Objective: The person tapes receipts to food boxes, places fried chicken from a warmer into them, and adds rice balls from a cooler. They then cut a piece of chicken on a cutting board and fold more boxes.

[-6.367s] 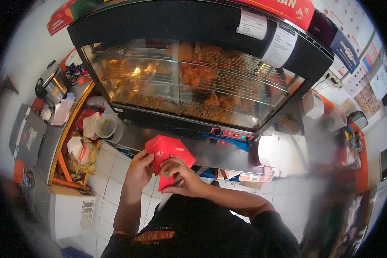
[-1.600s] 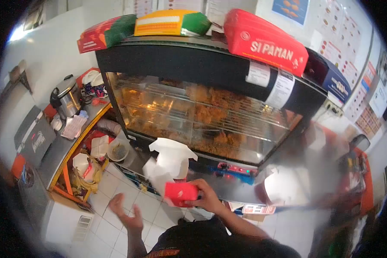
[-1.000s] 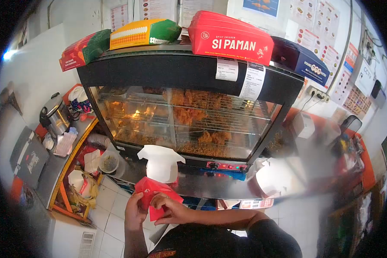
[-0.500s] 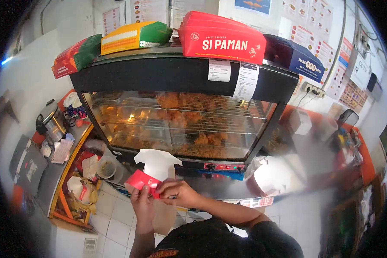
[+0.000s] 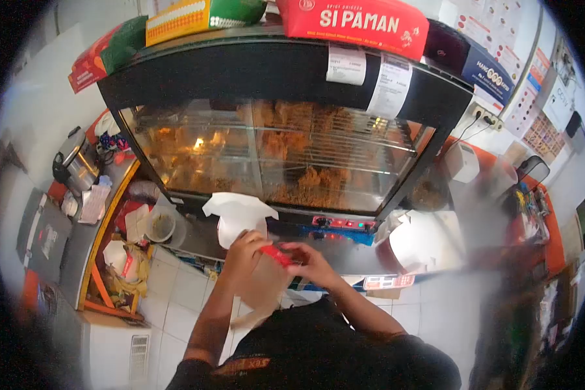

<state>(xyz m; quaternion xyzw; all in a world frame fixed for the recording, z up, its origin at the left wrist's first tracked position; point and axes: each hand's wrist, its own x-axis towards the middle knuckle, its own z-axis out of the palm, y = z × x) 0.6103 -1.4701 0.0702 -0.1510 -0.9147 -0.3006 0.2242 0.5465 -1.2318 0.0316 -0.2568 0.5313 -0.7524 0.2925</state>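
In the head view, both hands are in front of the person and meet at a red carton. The left hand has its fingers bent in and seems to pinch the carton's left end. The right hand is curled, with thumb and fingers closed on the right end. Fingers hide part of the carton, so I cannot tell how much of it is folded. Its long side slants, with the left end a bit farther from the body and the right end a bit nearer. It is about as close to one hand as to the other. A white open box stands on the shiny surface, ahead of the carton and off to its left. The left hand is the nearer one to that box; I cannot tell if they touch. Behind the box is a big black food warmer with fried chicken behind its glass. A clear tub sits to the left of the white box. A red SI PAMAN box is on top of the warmer.
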